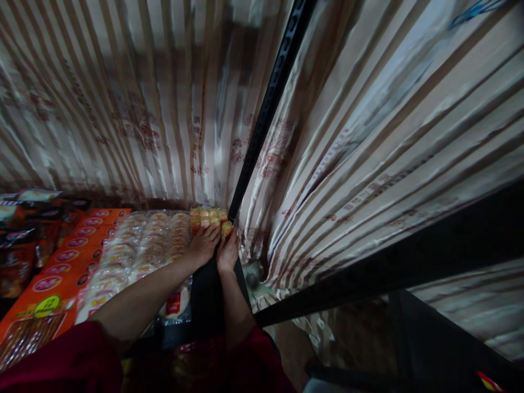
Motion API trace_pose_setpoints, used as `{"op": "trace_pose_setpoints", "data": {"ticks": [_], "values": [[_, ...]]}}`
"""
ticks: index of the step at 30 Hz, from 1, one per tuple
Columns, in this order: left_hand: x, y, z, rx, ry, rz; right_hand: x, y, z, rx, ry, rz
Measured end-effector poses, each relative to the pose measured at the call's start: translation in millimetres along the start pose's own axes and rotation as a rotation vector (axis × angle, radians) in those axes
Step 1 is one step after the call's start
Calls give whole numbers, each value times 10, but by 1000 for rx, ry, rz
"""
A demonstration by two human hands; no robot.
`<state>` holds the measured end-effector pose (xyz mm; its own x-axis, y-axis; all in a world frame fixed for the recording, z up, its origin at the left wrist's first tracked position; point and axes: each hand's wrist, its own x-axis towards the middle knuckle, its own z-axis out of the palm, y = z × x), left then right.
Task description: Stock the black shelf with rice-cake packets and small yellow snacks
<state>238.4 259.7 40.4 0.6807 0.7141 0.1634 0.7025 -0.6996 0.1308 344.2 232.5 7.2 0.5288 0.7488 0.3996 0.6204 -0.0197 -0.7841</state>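
Small yellow wrapped packets (206,214) stand in rows at the far right corner of a dark shelf (204,297). My left hand (203,244) rests against their near side with its fingers stretched out. Beside it, my right hand (228,254) grips one small yellow packet (226,228) at the right end of the rows, close to the foot of a black slotted post (266,109). Part of that packet is hidden by my fingers. To the left of my left hand lie rows of clear-wrapped pale round pastries (141,240).
Orange boxes (67,256) with oval logos stand further left, past the pastries. Dark and orange bags (24,251) lie at the far left. Striped plastic sheeting (164,109) hangs behind the shelf and on the right. A black rail (347,273) runs across the right side.
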Motion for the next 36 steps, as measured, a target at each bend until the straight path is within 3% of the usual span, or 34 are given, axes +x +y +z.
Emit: {"op": "trace_pose_setpoints", "data": {"ticks": [6, 18, 24, 36], "values": [[15, -25, 37, 28, -28, 12, 124, -19, 27, -80, -15, 60], [32, -14, 136, -13, 2, -37, 219, 77, 105, -95, 5, -29], [34, 8, 94, 9, -15, -21, 172, 128, 90, -37, -23, -93], [26, -4, 78, 109, -23, 9, 26, 170, 70, -151, -107, -127]]}}
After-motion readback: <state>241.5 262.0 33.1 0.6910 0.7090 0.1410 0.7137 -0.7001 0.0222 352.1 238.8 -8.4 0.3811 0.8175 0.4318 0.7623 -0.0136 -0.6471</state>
